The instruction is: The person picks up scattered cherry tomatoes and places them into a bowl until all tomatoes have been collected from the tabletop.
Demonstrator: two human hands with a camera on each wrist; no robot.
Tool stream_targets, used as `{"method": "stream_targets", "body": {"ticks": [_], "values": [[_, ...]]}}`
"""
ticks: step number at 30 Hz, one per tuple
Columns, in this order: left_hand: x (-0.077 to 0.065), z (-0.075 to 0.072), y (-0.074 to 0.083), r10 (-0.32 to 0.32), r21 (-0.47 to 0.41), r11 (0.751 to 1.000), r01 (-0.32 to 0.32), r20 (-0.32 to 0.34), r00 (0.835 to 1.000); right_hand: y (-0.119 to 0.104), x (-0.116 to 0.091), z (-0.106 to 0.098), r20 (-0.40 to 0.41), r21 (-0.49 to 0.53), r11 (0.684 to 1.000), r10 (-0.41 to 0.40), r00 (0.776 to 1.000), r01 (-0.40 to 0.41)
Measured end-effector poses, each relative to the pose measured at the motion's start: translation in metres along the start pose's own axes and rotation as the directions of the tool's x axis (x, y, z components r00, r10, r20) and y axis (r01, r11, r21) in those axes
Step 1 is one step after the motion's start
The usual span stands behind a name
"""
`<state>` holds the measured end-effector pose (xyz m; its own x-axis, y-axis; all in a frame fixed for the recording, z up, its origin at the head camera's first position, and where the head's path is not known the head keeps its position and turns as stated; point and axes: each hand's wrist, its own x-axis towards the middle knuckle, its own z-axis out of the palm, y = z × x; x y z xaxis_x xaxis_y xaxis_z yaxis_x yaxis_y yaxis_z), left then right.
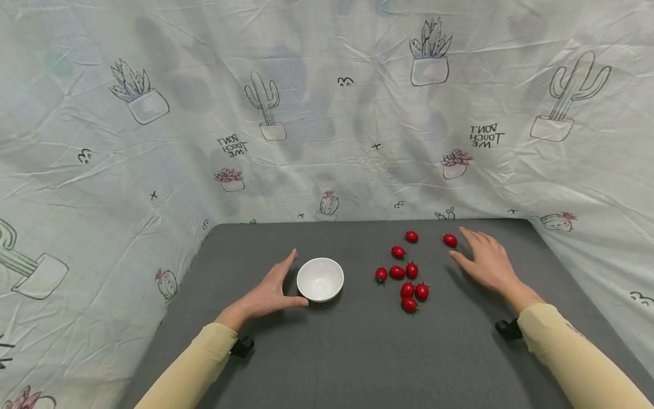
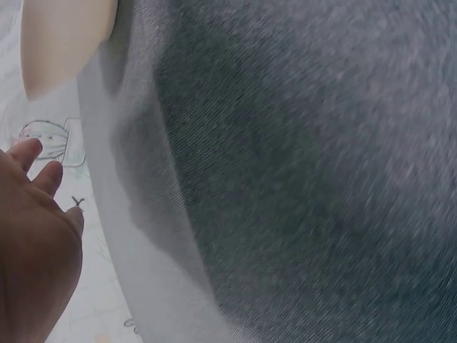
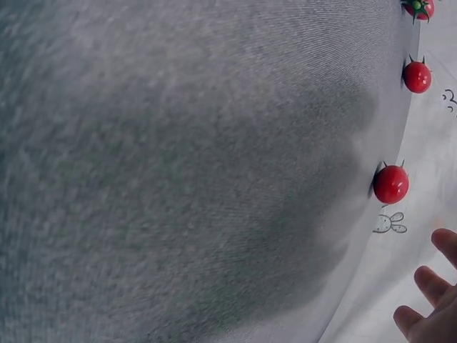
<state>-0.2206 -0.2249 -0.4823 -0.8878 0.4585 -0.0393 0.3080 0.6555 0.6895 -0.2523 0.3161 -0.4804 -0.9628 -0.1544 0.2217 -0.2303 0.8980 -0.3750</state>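
A small white bowl (image 1: pixel 320 279) stands on the table left of centre. Beside it, on its left, is my left hand (image 1: pixel 268 292), fingers extended and thumb spread; whether the thumb tip touches the bowl I cannot tell. In the left wrist view the bowl (image 2: pixel 68 39) shows partly at the top, above the left hand (image 2: pixel 36 243). My right hand (image 1: pixel 487 264) hovers over the table with spread fingers, holding nothing. Just left of its fingertips lies a single cherry tomato (image 1: pixel 450 240), seen also as a red tomato (image 3: pixel 391 184) near the right hand (image 3: pixel 435 314) in the right wrist view.
Several more cherry tomatoes, among them a middle tomato (image 1: pixel 397 272) and a front tomato (image 1: pixel 409 305), lie loosely grouped between the bowl and my right hand. The dark grey table (image 1: pixel 327 358) ends at a pale curtain (image 1: pixel 327 113) printed with cactus drawings.
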Motion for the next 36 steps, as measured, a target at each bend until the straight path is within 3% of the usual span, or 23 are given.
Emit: {"method": "stream_targets", "body": {"ticks": [11,19,26,36], "values": [[0.008,0.012,-0.001,-0.015,-0.062,0.998,0.016,0.018,1.0,0.0,0.009,0.0,0.047,0.056,0.997,0.05,0.998,-0.053],[0.007,0.017,-0.003,-0.086,-0.08,0.993,0.088,0.029,0.996,0.005,0.012,0.002,0.082,0.118,0.99,0.071,0.994,-0.081],[0.003,0.023,-0.006,-0.111,-0.106,0.988,0.114,0.035,0.993,0.008,0.018,0.008,0.102,0.141,0.985,0.09,0.991,-0.104],[0.008,0.026,-0.003,-0.092,-0.143,0.985,0.096,0.038,0.995,0.01,0.03,0.009,0.112,0.126,0.984,0.115,0.987,-0.129]]}}
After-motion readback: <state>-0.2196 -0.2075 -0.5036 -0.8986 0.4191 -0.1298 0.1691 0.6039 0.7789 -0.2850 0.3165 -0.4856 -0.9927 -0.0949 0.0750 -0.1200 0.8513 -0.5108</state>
